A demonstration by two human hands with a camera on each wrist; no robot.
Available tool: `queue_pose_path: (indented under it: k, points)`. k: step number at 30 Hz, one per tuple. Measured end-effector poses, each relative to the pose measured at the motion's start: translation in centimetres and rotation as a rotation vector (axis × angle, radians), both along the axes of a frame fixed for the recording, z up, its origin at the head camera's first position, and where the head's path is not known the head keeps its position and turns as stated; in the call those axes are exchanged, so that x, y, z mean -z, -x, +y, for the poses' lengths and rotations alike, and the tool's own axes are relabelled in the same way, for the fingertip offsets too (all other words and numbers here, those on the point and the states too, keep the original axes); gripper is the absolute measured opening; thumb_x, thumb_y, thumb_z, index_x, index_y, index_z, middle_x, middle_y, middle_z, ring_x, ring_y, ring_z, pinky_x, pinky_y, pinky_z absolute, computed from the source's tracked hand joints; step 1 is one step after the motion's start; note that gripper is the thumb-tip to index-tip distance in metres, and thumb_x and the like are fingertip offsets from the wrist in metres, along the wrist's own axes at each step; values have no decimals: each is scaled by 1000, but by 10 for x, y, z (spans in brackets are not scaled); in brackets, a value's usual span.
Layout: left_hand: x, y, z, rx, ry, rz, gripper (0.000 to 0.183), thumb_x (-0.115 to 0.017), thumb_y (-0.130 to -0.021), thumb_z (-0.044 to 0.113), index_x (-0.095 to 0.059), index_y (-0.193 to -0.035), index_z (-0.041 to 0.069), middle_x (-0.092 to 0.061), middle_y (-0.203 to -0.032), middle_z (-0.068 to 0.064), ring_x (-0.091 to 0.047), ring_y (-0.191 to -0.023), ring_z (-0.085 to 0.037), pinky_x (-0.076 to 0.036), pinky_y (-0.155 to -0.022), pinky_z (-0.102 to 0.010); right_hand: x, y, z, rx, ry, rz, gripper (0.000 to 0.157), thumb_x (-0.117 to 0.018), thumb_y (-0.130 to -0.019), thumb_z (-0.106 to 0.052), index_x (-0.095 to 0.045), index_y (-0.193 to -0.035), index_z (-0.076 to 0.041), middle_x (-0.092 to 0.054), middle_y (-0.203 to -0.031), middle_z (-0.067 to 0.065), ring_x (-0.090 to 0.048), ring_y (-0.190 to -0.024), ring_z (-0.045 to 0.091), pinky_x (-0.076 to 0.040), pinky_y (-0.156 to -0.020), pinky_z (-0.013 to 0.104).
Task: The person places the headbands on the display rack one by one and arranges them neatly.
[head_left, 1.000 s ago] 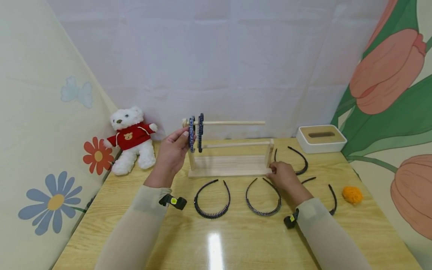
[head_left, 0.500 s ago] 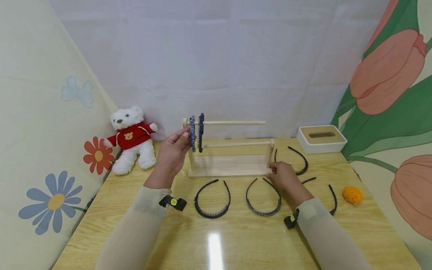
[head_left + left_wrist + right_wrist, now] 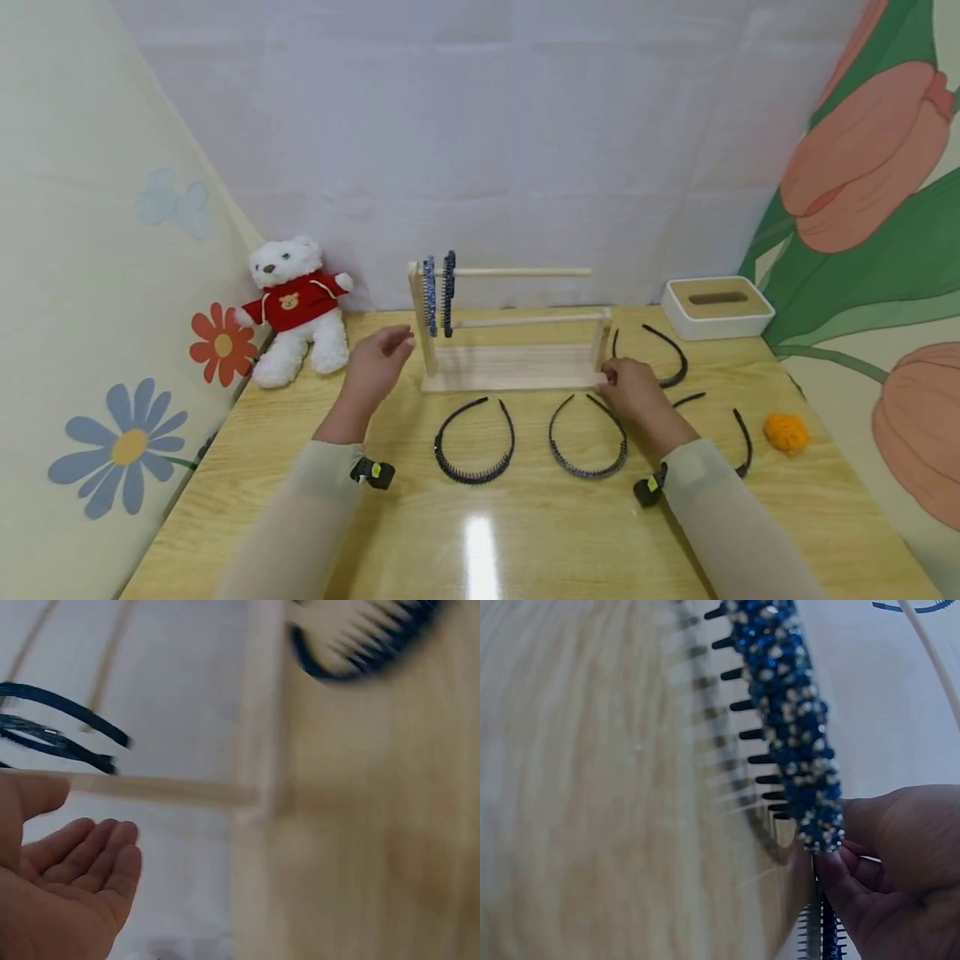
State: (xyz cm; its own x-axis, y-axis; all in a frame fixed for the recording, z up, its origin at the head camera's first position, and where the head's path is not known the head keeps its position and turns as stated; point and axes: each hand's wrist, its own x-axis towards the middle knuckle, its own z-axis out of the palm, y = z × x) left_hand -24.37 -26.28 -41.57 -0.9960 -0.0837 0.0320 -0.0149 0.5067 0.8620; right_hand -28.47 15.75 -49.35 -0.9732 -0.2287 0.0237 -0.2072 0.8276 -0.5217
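Two beaded blue toothed headbands, a lighter one (image 3: 430,296) and a darker one (image 3: 448,293), hang side by side at the left end of a wooden rack (image 3: 517,379). My left hand (image 3: 378,367) is just left of the rack's left post, holding nothing. In the left wrist view its fingers (image 3: 90,859) are loosely bent below the post. My right hand (image 3: 637,392) grips the right end of the rack's base; the headband in front partly hides those fingertips in the right wrist view. That beaded headband (image 3: 780,712) lies on the table beside the right hand.
Another headband (image 3: 474,475) lies in front of the rack, and a dark one (image 3: 681,362) behind the right hand. More lie partly under the right arm. A white teddy bear (image 3: 296,308), a tissue box (image 3: 718,308) and an orange yarn-like bundle (image 3: 786,432) stand around.
My left hand has let go of the lighter blue headband, which now hangs on the rack, and has moved down and left. The right hand has stayed at the rack's base.
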Motion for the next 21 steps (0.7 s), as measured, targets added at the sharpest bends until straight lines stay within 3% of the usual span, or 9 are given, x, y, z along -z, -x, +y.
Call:
queue_pose_path:
  k: [3, 6, 11, 21]
  points:
    - [20, 2, -7, 94, 326, -29, 59, -59, -114, 26, -46, -163, -3, -56, -159, -28, -55, -147, -48, -51, -118, -61, 0, 0, 0, 4, 10, -9, 23, -75, -104, -19, -72, -114, 1, -67, -97, 12, -59, -87, 27, -52, -79, 44]
    - [37, 4, -11, 155, 447, -66, 64, -64, -111, 27, -45, -163, -4, -54, -160, -30, -51, -148, -51, -48, -119, -64, 1, -1, 0, 3, 15, -16, 24, -75, -105, -19, -72, -117, 2, -68, -99, 13, -61, -89, 27, -54, -80, 45]
    - [57, 7, -14, 195, 505, -114, 62, -71, -107, 22, -51, -160, -4, -60, -155, -26, -53, -147, -50, -46, -122, -62, 4, -1, -2, 7, 22, -27, 29, -76, -104, -19, -73, -122, 3, -71, -104, 15, -65, -94, 29, -58, -85, 47]
    - [68, 13, -13, 196, 535, -16, 48, -76, -103, 19, -68, -147, 3, -70, -143, -25, -62, -138, -48, -48, -120, -61, 2, 0, 1, 0, 5, 6, 27, -75, -105, -20, -73, -120, 2, -71, -103, 15, -64, -93, 28, -57, -83, 46]
